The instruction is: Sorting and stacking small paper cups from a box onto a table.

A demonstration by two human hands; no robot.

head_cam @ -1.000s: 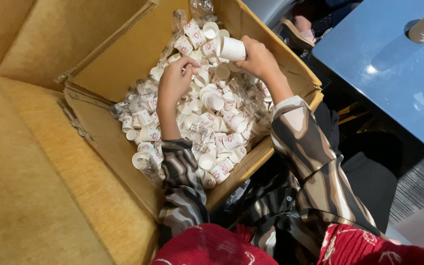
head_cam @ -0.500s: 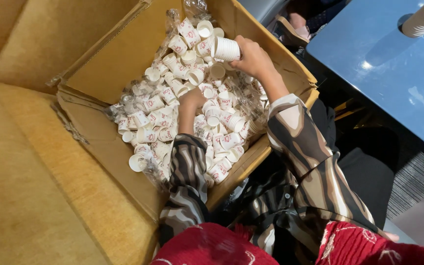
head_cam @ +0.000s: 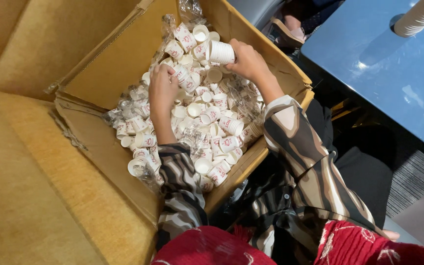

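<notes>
An open cardboard box [head_cam: 104, 68] holds a heap of several small white paper cups [head_cam: 207, 132] with red print, mixed with clear plastic wrap. My right hand [head_cam: 249, 61] is at the far side of the box, shut on a short stack of white cups [head_cam: 221, 51] held sideways. My left hand [head_cam: 163, 88] reaches into the heap near the box's middle, its fingers closing on a single cup [head_cam: 180, 73]. Both arms wear sleeves striped in brown, black and cream.
The box rests on a mustard-yellow cushioned seat [head_cam: 30, 196]. A blue table [head_cam: 393, 73] stands at the right with a tall stack of white cups [head_cam: 420, 17] on its far edge. Another person's foot in a sandal [head_cam: 290, 27] shows beyond the box.
My left hand has moved from lower in the heap toward the far part of the box, near a cup there. My right hand still holds the stack in the same place.
</notes>
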